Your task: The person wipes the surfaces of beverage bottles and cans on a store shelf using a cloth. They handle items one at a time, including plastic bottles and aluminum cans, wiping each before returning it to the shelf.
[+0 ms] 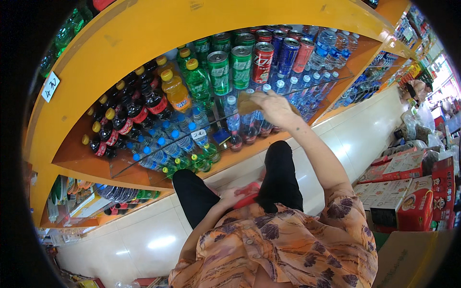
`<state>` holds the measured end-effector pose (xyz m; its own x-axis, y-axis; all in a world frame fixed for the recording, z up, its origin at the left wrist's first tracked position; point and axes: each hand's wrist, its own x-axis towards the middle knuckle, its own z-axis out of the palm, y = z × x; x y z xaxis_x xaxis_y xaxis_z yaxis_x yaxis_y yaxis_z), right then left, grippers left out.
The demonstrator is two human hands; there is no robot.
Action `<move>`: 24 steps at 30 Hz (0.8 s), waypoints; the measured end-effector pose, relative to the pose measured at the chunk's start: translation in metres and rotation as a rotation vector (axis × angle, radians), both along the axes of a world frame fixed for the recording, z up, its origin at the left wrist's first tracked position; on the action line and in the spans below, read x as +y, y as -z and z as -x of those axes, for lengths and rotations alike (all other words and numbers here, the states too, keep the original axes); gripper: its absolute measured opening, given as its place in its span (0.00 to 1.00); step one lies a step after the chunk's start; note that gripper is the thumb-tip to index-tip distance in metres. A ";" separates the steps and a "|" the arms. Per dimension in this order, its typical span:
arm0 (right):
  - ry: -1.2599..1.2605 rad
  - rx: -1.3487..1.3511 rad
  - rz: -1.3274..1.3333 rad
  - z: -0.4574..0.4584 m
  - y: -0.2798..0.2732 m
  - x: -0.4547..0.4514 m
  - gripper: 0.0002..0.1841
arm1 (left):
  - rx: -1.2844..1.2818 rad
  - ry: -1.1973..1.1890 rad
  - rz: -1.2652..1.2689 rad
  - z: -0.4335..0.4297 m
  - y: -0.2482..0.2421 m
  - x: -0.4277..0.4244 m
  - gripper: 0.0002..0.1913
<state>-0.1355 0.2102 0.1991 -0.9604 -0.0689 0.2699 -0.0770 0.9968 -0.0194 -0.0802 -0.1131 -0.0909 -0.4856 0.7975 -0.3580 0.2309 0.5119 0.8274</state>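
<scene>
My right hand [275, 109] is on a brown cloth [250, 102] at the glass shelf, above water bottles [232, 115] and just below the cans. My left hand [232, 196] rests low between my knees, beside a red plastic thing [246, 196] that looks like a stool; whether the hand grips it is unclear. Beyond the cloth stand green cans [241, 66], a red can [263, 63] and blue cans [287, 55]. Left of them are green soda bottles [197, 81], an orange soda bottle [175, 90] and cola bottles [155, 99].
A yellow shelf frame [216, 16] curves over the bottles. A small price tag [198, 134] sits on the glass edge, near a blue object [221, 136]. Stacked cartons [414, 201] stand on the right; another person [417, 90] is far off at the upper right.
</scene>
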 end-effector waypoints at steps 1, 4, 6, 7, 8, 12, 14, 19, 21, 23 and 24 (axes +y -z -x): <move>0.075 -0.013 0.026 -0.007 0.000 0.015 0.24 | -0.043 -0.016 -0.067 0.000 0.003 0.000 0.27; 0.295 -0.014 0.041 -0.023 0.004 0.063 0.23 | 0.005 0.001 0.020 0.001 0.008 0.001 0.27; 0.367 0.075 0.033 -0.035 0.010 0.095 0.21 | 0.017 -0.012 0.008 0.001 0.008 0.000 0.25; 0.405 0.125 0.031 -0.041 0.014 0.109 0.20 | 0.029 -0.034 -0.043 0.000 0.008 -0.001 0.24; 0.452 0.145 0.002 -0.047 0.017 0.123 0.19 | 0.023 -0.043 -0.022 0.000 0.007 -0.001 0.24; 0.793 0.199 -0.030 -0.074 0.037 0.158 0.15 | 0.044 -0.043 -0.045 -0.001 0.010 -0.002 0.23; 0.946 0.139 0.136 -0.097 0.053 0.159 0.15 | 0.089 -0.001 -0.019 0.000 0.015 0.000 0.23; 0.714 0.104 1.190 -0.146 0.129 0.096 0.24 | 0.136 0.155 0.019 0.003 0.030 0.005 0.22; 0.696 0.032 1.767 -0.152 0.159 0.057 0.29 | 0.135 0.266 0.133 0.003 0.033 0.007 0.23; 0.320 -0.072 2.157 -0.172 0.180 0.022 0.28 | 0.121 0.348 0.216 0.002 0.034 0.008 0.23; 0.381 -0.108 2.191 -0.169 0.188 0.007 0.28 | 0.114 0.368 0.230 0.002 0.034 0.008 0.23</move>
